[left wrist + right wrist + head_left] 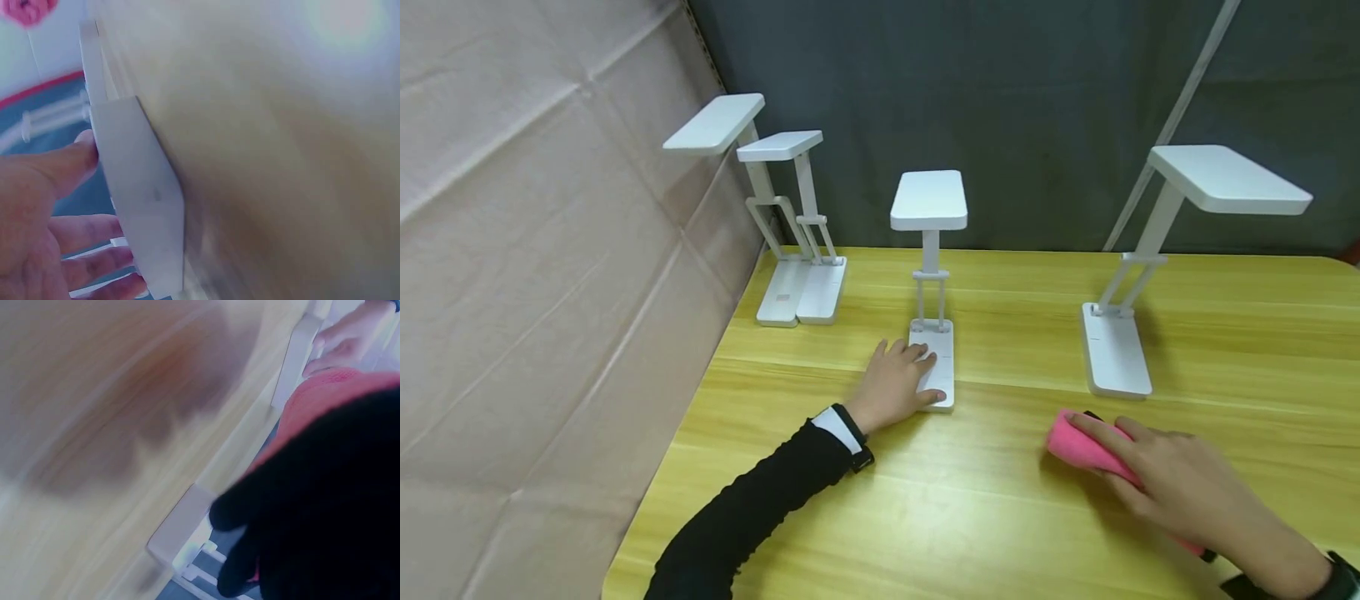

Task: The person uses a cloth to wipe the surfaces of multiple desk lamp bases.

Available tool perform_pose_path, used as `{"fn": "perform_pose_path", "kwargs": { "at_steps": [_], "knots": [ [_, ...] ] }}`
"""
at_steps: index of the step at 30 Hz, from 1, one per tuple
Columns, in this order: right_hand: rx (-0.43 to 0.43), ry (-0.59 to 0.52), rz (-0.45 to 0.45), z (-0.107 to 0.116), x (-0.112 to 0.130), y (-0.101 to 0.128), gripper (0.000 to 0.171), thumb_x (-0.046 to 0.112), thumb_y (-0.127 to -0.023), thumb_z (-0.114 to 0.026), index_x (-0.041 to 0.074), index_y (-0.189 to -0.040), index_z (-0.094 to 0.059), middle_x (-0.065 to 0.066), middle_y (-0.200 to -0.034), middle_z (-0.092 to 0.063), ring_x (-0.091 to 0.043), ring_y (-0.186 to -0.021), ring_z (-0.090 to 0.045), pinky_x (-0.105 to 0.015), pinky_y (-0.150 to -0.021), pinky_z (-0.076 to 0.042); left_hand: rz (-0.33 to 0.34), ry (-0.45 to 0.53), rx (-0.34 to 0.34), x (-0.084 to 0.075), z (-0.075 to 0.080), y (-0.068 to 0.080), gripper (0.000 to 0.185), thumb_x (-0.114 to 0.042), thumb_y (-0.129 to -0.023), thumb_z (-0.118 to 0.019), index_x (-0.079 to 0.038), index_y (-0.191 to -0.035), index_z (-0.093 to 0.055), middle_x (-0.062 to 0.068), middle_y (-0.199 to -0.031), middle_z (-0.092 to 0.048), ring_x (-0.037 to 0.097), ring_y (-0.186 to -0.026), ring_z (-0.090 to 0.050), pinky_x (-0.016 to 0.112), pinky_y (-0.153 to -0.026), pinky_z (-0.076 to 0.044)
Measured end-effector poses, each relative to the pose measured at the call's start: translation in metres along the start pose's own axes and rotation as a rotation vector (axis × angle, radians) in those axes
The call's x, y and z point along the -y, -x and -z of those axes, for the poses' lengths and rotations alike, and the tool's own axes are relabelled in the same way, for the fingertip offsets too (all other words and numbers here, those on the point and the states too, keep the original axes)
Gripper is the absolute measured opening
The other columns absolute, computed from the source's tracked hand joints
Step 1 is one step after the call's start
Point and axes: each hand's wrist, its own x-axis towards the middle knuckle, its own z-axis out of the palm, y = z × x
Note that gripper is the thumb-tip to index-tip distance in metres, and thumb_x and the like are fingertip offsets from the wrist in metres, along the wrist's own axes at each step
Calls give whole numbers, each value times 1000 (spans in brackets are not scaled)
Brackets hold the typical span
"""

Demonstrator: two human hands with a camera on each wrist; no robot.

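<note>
In the head view, a white desk lamp (931, 367) with a flat rectangular head stands upright at the middle of the table. My left hand (895, 387) rests on its base, fingers spread over the top and thumb near the front edge. The left wrist view shows the thumb and fingertips touching the lamp base (140, 194) along its edge. At the lower right, my right hand (1180, 483) grips a bunched pink cloth (1086, 446) above the wooden table. Up close, the cloth (337, 400) is partly hidden behind a dark, shadowed shape.
Another white lamp (1116, 350) stands on the right, beyond the right hand. Two more lamps, one in front (822, 292) and one behind (781, 292), stand side by side at the back left. A pale fabric wall (550, 333) borders the wooden table (1000, 533) on the left.
</note>
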Motion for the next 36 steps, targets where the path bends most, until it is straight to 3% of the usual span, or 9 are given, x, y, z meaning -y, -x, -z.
{"fn": "perform_pose_path", "kwargs": {
  "at_steps": [5,11,16,19,24,27,30,33,36],
  "knots": [
    [8,2,-37,-1,-3,2,69,23,-71,-78,23,-134,-51,2,-81,-56,-5,-49,-31,-24,-42,-29,-58,-24,5,-26,1,6,68,-62,-85,-57,-15,-134,-57,4,-137,-53,22,-114,-49,40,-94,-41],
    [1,15,-32,-3,-5,3,68,25,-71,-78,23,-133,-52,4,-79,-54,-4,-50,-32,-23,-42,-29,-118,-79,0,-58,2,11,71,-66,-84,-55,-15,-133,-58,4,-134,-54,20,-108,-50,34,-86,-42],
    [17,-2,-30,-4,-6,-1,69,26,-73,-79,24,-136,-50,1,-83,-58,-3,-49,-33,-23,-42,-29,-173,-100,29,-77,2,13,76,-68,-84,-52,-14,-137,-54,5,-136,-51,20,-110,-47,34,-87,-41],
    [23,-28,-19,-4,-6,-9,68,26,-76,-78,24,-137,-49,0,-83,-58,-4,-50,-33,-23,-42,-30,-199,-47,104,-73,6,13,85,-70,-83,-51,-11,-143,-44,5,-143,-43,21,-121,-42,42,-96,-39],
    [37,-55,-3,-5,-5,-38,62,28,-80,-75,22,-136,-50,2,-76,-52,-6,-49,-35,-23,-44,-32,-138,120,178,-41,14,4,105,-72,-75,-61,-7,-150,-28,6,-154,-27,22,-138,-27,56,-109,-22],
    [44,-55,-12,-7,-3,-59,57,30,-82,-73,21,-134,-53,-1,-77,-54,-8,-49,-39,-24,-43,-34,-148,233,234,-24,7,-4,118,-70,-71,-67,-4,-153,-14,10,-159,-11,22,-144,-10,58,-111,-11],
    [58,-39,-31,-12,2,-76,52,32,-85,-70,19,-133,-54,-6,-79,-59,-10,-48,-44,-27,-41,-38,-183,318,331,-18,-3,-7,126,-70,-70,-68,-3,-153,1,11,-159,1,20,-145,2,58,-111,-4],
    [28,-21,-55,-18,9,-87,50,31,-84,-70,16,-129,-57,-9,-77,-60,-13,-47,-47,-29,-38,-41,-180,331,366,-19,-8,-9,127,-72,-70,-67,-4,-152,3,10,-159,1,20,-145,5,59,-111,-2],
    [-18,2,-72,-22,15,-90,50,28,-81,-72,12,-127,-57,-10,-72,-59,-14,-44,-46,-30,-35,-41,-174,273,343,-22,-6,-11,127,-74,-69,-65,-5,-153,2,9,-159,0,21,-145,4,59,-110,-2]
  ]
}}
